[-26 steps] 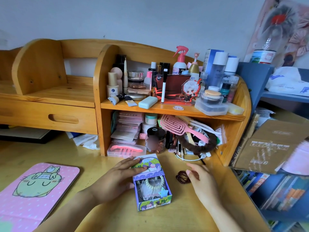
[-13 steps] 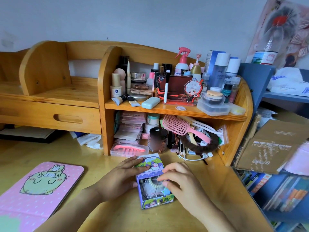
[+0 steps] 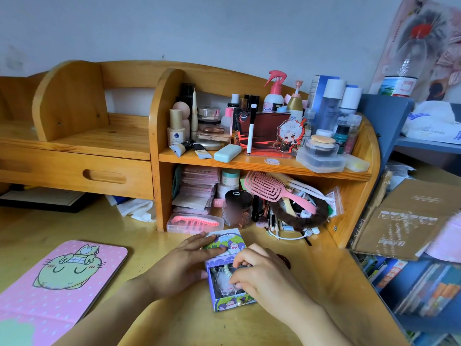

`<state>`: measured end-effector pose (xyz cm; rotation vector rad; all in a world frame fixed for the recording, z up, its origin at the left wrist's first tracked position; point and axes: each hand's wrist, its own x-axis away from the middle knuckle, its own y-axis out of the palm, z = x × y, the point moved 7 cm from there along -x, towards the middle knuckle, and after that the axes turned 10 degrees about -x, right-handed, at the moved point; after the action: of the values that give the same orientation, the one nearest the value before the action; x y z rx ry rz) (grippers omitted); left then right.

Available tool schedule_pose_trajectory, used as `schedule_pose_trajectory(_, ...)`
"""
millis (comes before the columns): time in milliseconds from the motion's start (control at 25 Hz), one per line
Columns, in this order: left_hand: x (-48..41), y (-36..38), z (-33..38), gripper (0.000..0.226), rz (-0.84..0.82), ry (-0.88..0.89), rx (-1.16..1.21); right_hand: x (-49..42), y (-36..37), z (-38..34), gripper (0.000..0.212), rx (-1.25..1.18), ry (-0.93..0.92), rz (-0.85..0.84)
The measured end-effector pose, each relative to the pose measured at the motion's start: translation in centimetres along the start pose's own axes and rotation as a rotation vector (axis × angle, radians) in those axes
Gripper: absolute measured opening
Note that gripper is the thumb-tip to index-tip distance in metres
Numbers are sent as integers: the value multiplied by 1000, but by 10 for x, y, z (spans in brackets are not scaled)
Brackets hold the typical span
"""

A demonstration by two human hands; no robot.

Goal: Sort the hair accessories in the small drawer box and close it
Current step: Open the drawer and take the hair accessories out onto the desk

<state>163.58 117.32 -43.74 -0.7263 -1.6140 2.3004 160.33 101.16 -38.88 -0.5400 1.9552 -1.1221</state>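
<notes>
From the head camera, the small cardboard drawer box with its purple and green cartoon print (image 3: pixel 225 243) sat on the yellow wooden desk (image 3: pixel 249 328), near its front edge and just in front of the wooden shelf unit (image 3: pixel 159 146). Its drawer (image 3: pixel 232 302) was pulled out toward the person, with a small pearl knob on the front panel. Inside lay a pale beaded hair tie (image 3: pixel 227 269) and other light-coloured accessories too blurred to tell apart.

The left hand (image 3: pixel 182 265) lay flat against the left side of the box, its fingers (image 3: pixel 199 239) stretched out across the printed lid and holding nothing. The right hand (image 3: pixel 259 273) was bent over the open drawer with its fingers (image 3: pixel 239 260) curled down into the contents; whether they had hold of any piece could not be told. A dark brown hair accessory (image 3: pixel 285 261) showed on the desk just beyond the right hand, mostly hidden by it.

To the left lay a pink mat with a green cartoon creature (image 3: pixel 62 273). Under the shelf, a pink vented hairbrush (image 3: pixel 268 187) rested among the clutter, and a clear box holding a pink comb (image 3: pixel 194 222) stood just behind the drawer box.
</notes>
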Motion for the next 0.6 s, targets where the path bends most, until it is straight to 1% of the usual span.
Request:
schedule_pose_trajectory(80,0,0,0,69,-3,-1,-3,-2,-1,-4,7,3,-15,10)
schedule_pose_trajectory(160,0,0,1,70,-2,0,-4,-1,0,-1,6,-38,6,11)
schedule_pose_trajectory(360,0,-1,2,68,10,12,-5,0,-1,0,9,-94,19,18)
schedule_pose_trajectory(600,0,-1,2,68,3,1,-4,0,-13,-1,7,-240,67,136)
